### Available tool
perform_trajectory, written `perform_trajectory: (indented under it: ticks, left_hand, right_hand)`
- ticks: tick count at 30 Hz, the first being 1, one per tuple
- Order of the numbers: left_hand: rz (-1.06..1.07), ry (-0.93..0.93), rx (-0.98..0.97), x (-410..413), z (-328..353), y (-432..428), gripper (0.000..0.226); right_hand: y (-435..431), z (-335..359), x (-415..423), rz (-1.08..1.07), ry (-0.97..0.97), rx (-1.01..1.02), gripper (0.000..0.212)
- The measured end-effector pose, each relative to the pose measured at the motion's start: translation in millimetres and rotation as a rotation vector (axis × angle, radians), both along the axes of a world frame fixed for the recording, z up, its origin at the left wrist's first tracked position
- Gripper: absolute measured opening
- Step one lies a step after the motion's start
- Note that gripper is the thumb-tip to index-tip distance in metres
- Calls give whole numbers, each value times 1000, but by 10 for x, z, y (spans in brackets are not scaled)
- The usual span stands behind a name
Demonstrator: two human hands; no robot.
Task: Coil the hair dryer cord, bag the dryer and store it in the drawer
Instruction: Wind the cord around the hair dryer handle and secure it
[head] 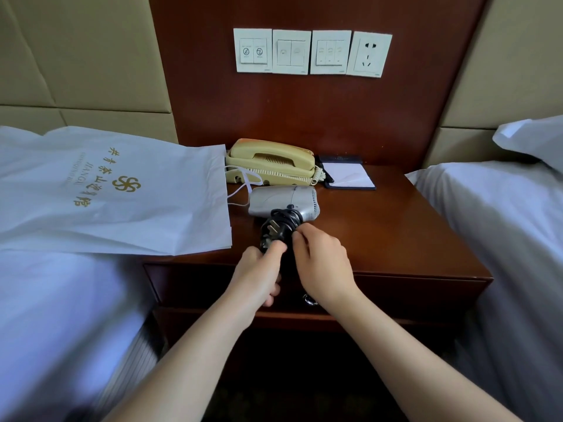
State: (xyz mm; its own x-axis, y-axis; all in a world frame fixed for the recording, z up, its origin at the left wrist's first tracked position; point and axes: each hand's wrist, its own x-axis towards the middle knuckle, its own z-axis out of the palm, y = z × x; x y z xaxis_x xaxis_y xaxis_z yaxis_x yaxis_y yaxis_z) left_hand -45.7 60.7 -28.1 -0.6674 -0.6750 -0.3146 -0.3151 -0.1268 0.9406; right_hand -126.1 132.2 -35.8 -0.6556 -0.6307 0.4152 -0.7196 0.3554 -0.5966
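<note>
- The silver plastic hair dryer (283, 201) lies on the brown wooden nightstand (396, 226), its black cord (285, 219) wound around the handle.
- Your left hand (259, 275) pinches the plug; your right hand (320, 257) pinches the cord, probably to tuck the end.
- The white paper bag (122, 190) waits just beside, the drawer (396, 290) closed.

Before you, a cream corded telephone (271, 161) sits at the back of the dark wooden desk (396, 226), with a white notepad (348, 175) in a dark folder just beside it on your right. Three switch plates (292, 52) and a wall socket (369, 54) line the wood panel (304, 117) above. A white-sheeted left bed (61, 300) and right bed (502, 223) flank the desk, and a pillow (533, 138) lies on the right one.
</note>
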Motion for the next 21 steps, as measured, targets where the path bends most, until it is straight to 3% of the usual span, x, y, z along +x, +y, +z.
perform_trajectory:
  ticks: [3, 7, 10, 13, 16, 21]
  left_hand:
    - [-29, -7, 10, 5, 14, -48, 54]
    - [-46, -41, -27, 7, 11, -13, 64]
    - [-64, -68, -72, 6, -5, -27, 69]
    - [-100, -48, -58, 28, 17, -91, 74]
    - [-146, -41, -60, 38, 38, -104, 70]
    - [-143, -38, -77, 38, 43, -139, 56]
  right_hand:
    - [2, -25, 1, 33, -53, -104, 25]
    - [48, 20, 58, 49, -54, -193, 17]
    - [82, 101, 83, 124, -63, -137, 9]
    - [99, 119, 74, 197, -37, -89, 17]
    - [99, 96, 23, 187, -72, -179, 32]
    - [124, 14, -96, 205, 150, -73, 31]
